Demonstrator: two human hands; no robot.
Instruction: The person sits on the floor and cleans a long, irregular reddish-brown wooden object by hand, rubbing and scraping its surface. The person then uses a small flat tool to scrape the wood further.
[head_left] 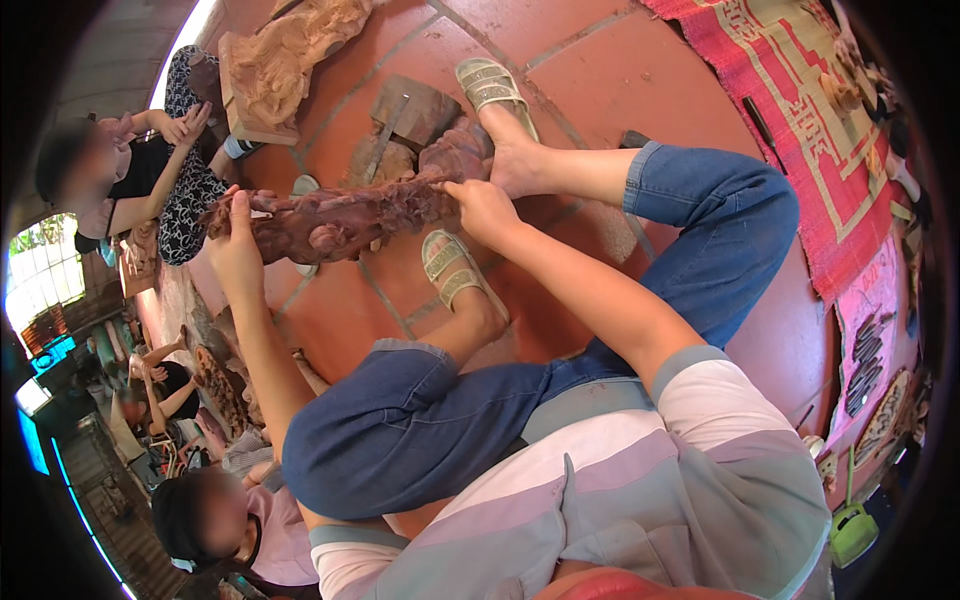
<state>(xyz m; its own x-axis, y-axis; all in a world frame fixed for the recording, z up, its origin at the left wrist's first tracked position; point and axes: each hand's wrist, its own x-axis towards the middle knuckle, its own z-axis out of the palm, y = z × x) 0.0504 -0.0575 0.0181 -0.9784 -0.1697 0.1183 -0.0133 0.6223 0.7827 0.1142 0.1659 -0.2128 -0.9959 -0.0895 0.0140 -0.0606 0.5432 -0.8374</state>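
A long, reddish-brown wood carving (335, 225) with a knobbly, deeply cut surface lies across in front of me, above the tiled floor. My left hand (237, 252) grips its left end, the thumb up along the near side. At the carving's right end, my right hand (484, 214) is closed, its fingertips against the wood; whatever is inside those fingers is hidden. Just beyond that end, a rounded reddish-brown lump (455, 150) rests near my foot. A metal flat tool (388, 138) leans on a brown wooden block (416, 110) behind the carving.
My sandaled feet (462, 270) stand around the carving on red floor tiles (590, 85). A larger pale carving (290, 75) stands at the far left. Several people sit at left, one close by (150, 180). A red patterned mat (790, 130) and dark tools (868, 365) lie at right.
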